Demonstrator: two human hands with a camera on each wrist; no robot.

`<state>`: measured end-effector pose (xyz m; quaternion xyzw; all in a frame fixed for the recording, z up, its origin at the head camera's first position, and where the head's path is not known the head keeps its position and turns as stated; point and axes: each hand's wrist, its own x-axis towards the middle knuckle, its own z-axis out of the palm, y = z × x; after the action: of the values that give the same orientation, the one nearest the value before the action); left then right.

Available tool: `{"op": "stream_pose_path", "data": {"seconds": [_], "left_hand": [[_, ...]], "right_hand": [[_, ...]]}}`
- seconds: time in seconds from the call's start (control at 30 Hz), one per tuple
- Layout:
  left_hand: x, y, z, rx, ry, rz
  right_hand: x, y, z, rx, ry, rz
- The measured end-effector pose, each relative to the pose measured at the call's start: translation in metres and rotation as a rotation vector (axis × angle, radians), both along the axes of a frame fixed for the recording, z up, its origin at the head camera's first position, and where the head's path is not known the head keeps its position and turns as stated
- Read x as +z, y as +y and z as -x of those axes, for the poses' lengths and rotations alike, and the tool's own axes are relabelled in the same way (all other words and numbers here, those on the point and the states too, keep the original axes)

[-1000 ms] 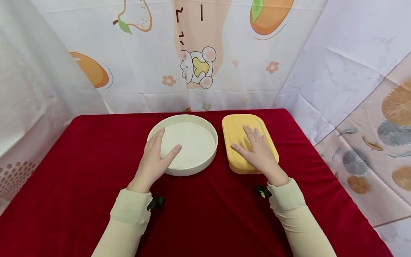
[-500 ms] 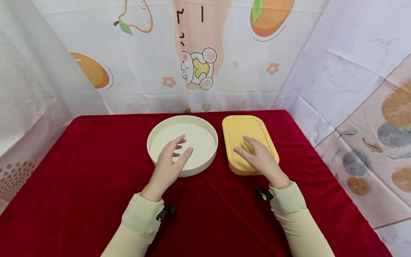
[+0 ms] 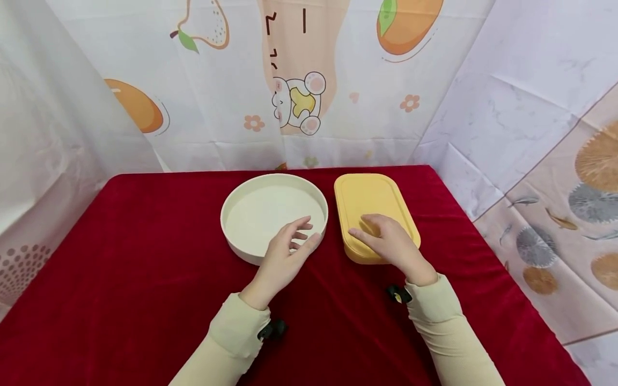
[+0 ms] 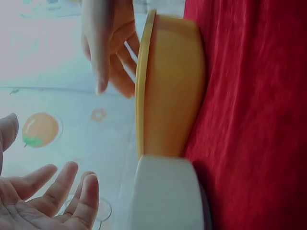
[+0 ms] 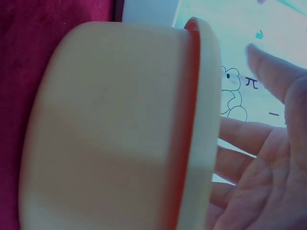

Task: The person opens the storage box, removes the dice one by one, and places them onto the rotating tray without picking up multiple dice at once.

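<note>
A yellow rectangular box [image 3: 369, 198] with its lid on stands at the back right. Over the near part of that lid is my right hand [image 3: 390, 242], fingers loosely bent and thumb apart, holding nothing. In the right wrist view, the fingers [image 5: 244, 136] show beyond the lid's rim [image 5: 201, 124]. To the left of the box lies a round, shallow white tray [image 3: 256, 214] with nothing in it. My left hand [image 3: 285, 254] hovers over the tray's near right edge, its fingers relaxed and spread, also holding nothing. The left wrist view shows its palm [image 4: 24, 203] facing the box.
A red cloth [image 3: 120, 268] covers the table, whose far edge runs just behind the tray and box. Printed white curtains [image 3: 207, 96] hang behind the table and on both sides. A small black device [image 3: 272, 329] sits at each wrist.
My left hand has swept right and nearer, from the tray's left side to its near right edge. My right hand stays over the lid, slightly lower in view, fingers more bent.
</note>
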<state>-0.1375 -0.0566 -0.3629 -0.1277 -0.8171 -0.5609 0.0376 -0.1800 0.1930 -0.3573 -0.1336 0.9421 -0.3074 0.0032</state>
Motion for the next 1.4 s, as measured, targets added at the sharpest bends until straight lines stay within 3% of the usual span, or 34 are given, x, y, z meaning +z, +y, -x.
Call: {"op": "stream_pose_path", "data": {"seconds": [0.33,0.5,0.67,0.9,1.2,1.4], "left_hand": [[-0.004,0.025,0.002,-0.088,-0.116,-0.03],[-0.009,0.037,0.005,-0.112,-0.127,0.014],[-0.017,0.048,0.009,-0.102,-0.134,0.069],[-0.023,0.062,0.015,-0.08,-0.169,0.12],[-0.028,0.072,0.026,-0.081,-0.225,0.111],[-0.034,0.072,0.027,-0.091,-0.228,0.038]], "right_hand": [[0.007,-0.003,-0.009,0.019,0.003,-0.056],[0.011,-0.007,-0.012,0.049,0.043,-0.142],[0.012,-0.01,-0.013,0.088,0.095,-0.197],[0.01,-0.011,-0.016,0.073,0.062,-0.267],[0.011,-0.013,-0.017,0.047,0.058,-0.337],[0.01,-0.016,-0.019,0.048,0.111,-0.365]]}}
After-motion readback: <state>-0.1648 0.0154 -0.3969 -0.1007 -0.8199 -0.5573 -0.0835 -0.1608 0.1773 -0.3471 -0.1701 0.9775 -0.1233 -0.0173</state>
